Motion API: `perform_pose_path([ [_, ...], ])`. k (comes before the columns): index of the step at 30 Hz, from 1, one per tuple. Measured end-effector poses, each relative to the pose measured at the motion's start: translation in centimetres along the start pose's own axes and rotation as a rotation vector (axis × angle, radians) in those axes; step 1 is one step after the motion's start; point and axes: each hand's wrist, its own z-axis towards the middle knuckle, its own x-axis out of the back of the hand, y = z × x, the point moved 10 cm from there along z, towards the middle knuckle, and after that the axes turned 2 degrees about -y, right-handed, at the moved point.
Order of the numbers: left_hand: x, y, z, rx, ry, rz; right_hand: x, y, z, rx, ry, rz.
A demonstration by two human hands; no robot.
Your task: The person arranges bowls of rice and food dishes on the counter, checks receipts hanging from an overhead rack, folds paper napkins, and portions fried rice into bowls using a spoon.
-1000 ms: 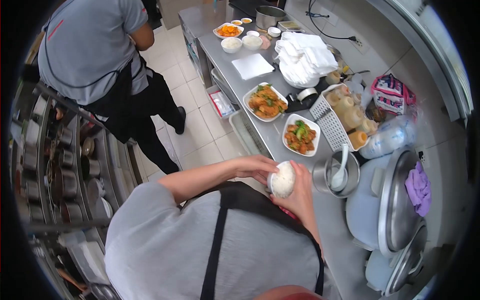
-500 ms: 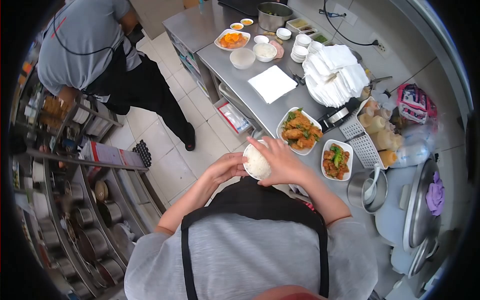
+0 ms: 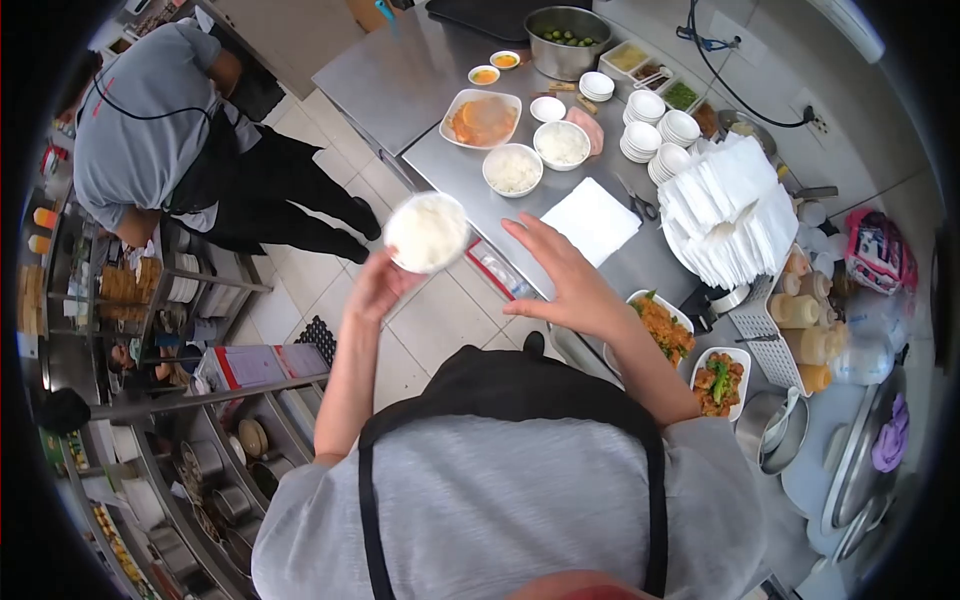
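Note:
A white bowl of rice (image 3: 430,232) is held in my left hand (image 3: 376,288), gripped at its near rim, out over the floor left of the counter. My right hand (image 3: 565,280) is off the bowl, fingers spread, with nothing in it. Below that hand lies a stack of white paper sheets (image 3: 590,222) on the steel counter (image 3: 450,165). Two more rice bowls, a nearer one (image 3: 513,171) and a farther one (image 3: 562,145), stand beside a white dish of orange food (image 3: 482,119). My right forearm partly covers a plate of fried food (image 3: 662,328).
Scissors (image 3: 640,203), stacked small white dishes (image 3: 641,138), a pile of white napkins (image 3: 730,205) and a pot of green items (image 3: 567,42) stand on the counter. A smaller dish (image 3: 720,384) sits at right. A co-worker (image 3: 160,110) bends over shelves at left.
My right hand has let go of the rice bowl and opened. My left hand has carried the bowl forward and left. The view has shifted, and the co-worker bends lower.

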Motion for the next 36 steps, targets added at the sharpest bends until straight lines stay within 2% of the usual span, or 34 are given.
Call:
perform_pose_path([
  [3, 5.7, 5.9, 5.8, -0.121, 0.034, -0.032, -0.8, 3.1, 0.5, -0.104, -0.018, -0.055],
  [7, 11.3, 11.2, 14.6, -0.130, 0.183, -0.142, -1.6, 7.0, 0.4, -0.258, 0.059, -0.023],
  [11, 16.7, 13.0, 25.4, -0.051, 0.246, -0.215, -2.8, 12.4, 1.6, -0.413, 0.221, 0.083],
  [14, 20.3, 13.4, 33.3, -0.041, 0.312, -0.108, -4.8, 16.3, 3.6, -0.579, 0.312, 0.165],
  [16, 20.8, 13.0, 37.4, 0.031, 0.299, -0.121, -4.3, 17.8, 4.6, -0.722, 0.536, 0.210],
  [17, 21.1, 13.2, 39.3, 0.024, 0.306, -0.116, -4.4, 18.3, 5.6, -0.776, 0.578, 0.241],
  [18, 21.2, 13.4, 41.1, 0.017, 0.312, -0.109, -4.5, 18.8, 6.8, -0.788, 0.598, 0.238],
  [20, 20.8, 14.0, 44.5, -0.002, 0.277, -0.069, -3.1, 17.5, 9.0, -0.631, 0.715, -0.087],
  [21, 21.7, 13.6, 46.8, 0.006, 0.280, -0.115, -3.0, 17.7, 9.6, -0.648, 0.735, -0.099],
  [23, 21.1, 12.4, 49.8, 0.027, 0.258, -0.162, -2.8, 17.6, 11.1, -0.715, 0.715, -0.261],
  [25, 20.5, 11.3, 50.6, 0.095, 0.290, -0.053, -2.9, 17.8, 12.0, -0.819, 0.684, -0.299],
  [26, 18.2, 10.9, 50.9, 0.055, 0.120, 0.048, -3.0, 18.3, 12.1, -0.912, 0.638, -0.326],
  [27, 15.2, 9.9, 50.4, 0.013, -0.062, 0.146, -3.0, 18.6, 12.3, -0.904, 0.656, -0.365],
  [28, 11.1, 8.5, 48.7, 0.113, -0.165, 0.326, -3.0, 19.0, 12.4, -1.003, 0.610, -0.375],
  [31, 1.7, 5.9, 42.3, 0.274, -0.441, 0.774, -3.0, 18.8, 13.0, -0.961, 0.578, -0.461],
  [33, 0.5, 5.6, 42.2, 0.232, -0.469, 1.015, -3.0, 18.6, 13.1, -0.985, 0.571, -0.482],
  [36, 0.1, 5.9, 43.0, 0.169, -0.504, 1.184, -3.2, 19.1, 12.9, -0.986, 0.558, -0.488],
])
